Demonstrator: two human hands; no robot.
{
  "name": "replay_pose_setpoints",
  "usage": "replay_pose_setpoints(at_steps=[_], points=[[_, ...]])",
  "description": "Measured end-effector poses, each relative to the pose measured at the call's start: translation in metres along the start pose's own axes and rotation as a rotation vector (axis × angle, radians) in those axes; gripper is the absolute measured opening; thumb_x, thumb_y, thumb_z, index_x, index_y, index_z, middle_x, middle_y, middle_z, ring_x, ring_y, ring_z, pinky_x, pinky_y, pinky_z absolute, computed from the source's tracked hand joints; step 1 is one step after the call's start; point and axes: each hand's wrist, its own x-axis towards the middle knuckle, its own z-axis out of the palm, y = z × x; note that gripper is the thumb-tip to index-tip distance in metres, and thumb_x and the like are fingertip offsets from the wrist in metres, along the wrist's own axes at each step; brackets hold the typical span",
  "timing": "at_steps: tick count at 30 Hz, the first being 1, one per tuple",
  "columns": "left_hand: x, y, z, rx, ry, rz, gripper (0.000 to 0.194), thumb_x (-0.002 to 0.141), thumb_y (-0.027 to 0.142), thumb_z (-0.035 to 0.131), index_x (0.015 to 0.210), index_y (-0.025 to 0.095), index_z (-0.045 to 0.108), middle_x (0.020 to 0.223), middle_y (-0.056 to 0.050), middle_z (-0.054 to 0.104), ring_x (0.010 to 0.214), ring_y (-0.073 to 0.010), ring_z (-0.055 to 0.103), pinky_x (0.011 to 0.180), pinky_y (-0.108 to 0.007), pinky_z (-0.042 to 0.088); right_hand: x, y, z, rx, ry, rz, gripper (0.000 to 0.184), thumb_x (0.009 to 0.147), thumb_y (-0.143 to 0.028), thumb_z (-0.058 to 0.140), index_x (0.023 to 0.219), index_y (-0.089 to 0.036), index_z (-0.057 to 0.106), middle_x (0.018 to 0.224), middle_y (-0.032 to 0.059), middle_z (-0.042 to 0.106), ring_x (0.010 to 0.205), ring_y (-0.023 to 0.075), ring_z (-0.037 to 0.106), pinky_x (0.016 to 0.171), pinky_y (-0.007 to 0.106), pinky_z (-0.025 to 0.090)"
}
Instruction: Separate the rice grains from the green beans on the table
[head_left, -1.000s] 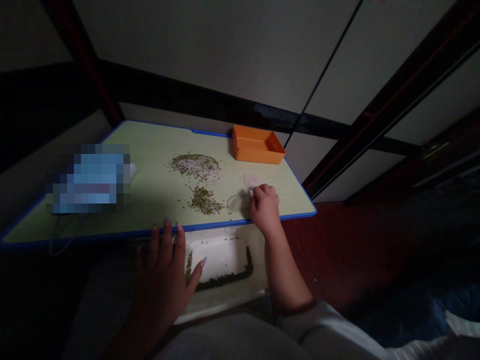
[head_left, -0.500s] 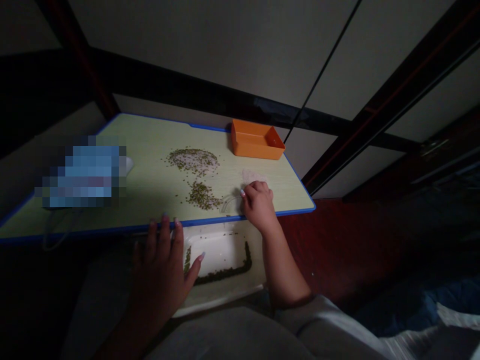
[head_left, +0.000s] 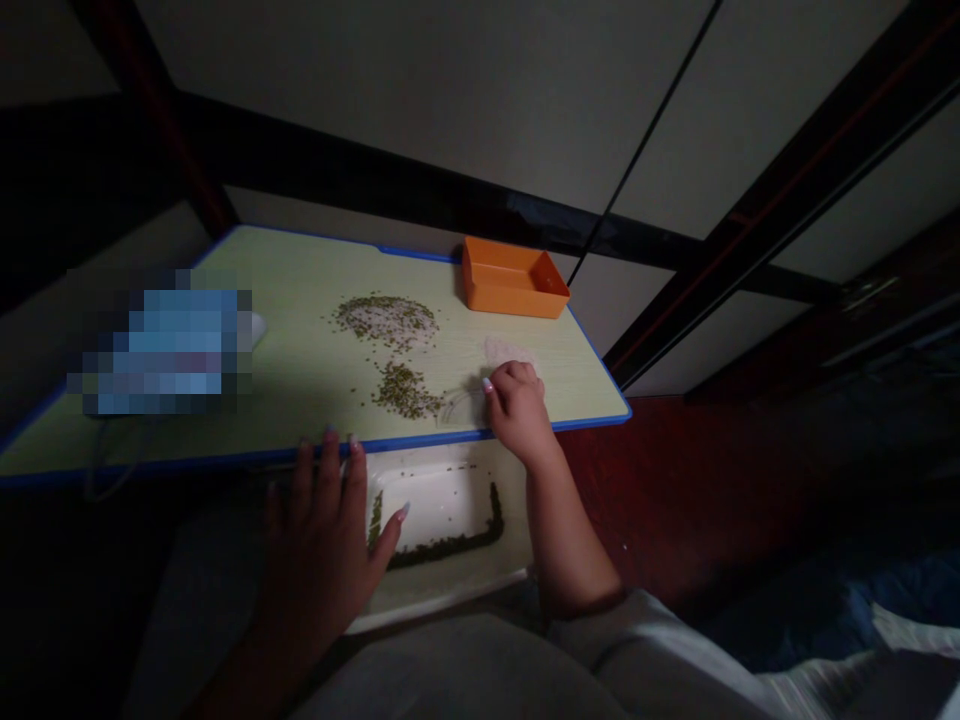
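Across a blue-edged table (head_left: 292, 275), I look down on small green seeds and pale grains, with a white tub (head_left: 450, 592) holding more seeds below the near edge. At left lies a blurred blue object (head_left: 176, 345). Toward the back sits an orange box (head_left: 514, 298), probably light and stiff, best lifted by its rim. My left hand (head_left: 322, 525) spreads open at the table edge; my right hand (head_left: 519, 412) curls its fingers beside a clear, curved piece (head_left: 459, 402), though I cannot tell whether they grip it. A mixed heap (head_left: 386, 320) lies behind a greener pile (head_left: 409, 390). Each seed looks hard, light and quick to roll, suited to a fingertip pinch. I can read no brand, label or writing.
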Motion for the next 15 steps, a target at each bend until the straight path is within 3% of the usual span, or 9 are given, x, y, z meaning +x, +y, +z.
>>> replay_pose_setpoints(at_steps=[4, 9, 15], points=[[-0.0005, 0.0001, -0.0006, -0.001, -0.009, -0.004, 0.075, 0.093, 0.043, 0.038, 0.155, 0.008, 0.014, 0.164, -0.025, 0.013, 0.153, -0.0397, 0.003, 0.118, -0.065, 0.016, -0.0011, 0.0029, -0.0019, 0.015, 0.091, 0.072, 0.026, 0.097, -0.022, 0.038, 0.086, -0.019, 0.062, 0.097, 0.0087, 0.061, 0.098, 0.0224, 0.049, 0.084, 0.033, 0.037], [-0.0002, 0.0009, -0.0009, -0.013, -0.013, -0.016, 0.076, 0.092, 0.043, 0.038, 0.155, 0.009, 0.012, 0.164, -0.024, 0.013, 0.154, -0.0385, 0.002, 0.119, -0.064, 0.014, -0.0024, 0.0000, -0.0010, -0.011, 0.029, 0.007, 0.026, 0.097, -0.026, 0.040, 0.082, -0.020, 0.061, 0.095, 0.0081, 0.062, 0.096, 0.0224, 0.050, 0.082, 0.033, 0.037], [-0.0004, -0.0008, 0.0012, -0.015, -0.015, -0.011, 0.076, 0.092, 0.044, 0.038, 0.155, 0.009, 0.013, 0.164, -0.024, 0.014, 0.153, -0.0390, 0.003, 0.119, -0.064, 0.015, -0.0008, 0.0001, -0.0012, -0.096, 0.021, 0.083, 0.024, 0.097, -0.028, 0.044, 0.085, -0.020, 0.063, 0.098, 0.0089, 0.064, 0.097, 0.0233, 0.051, 0.078, 0.034, 0.035]])
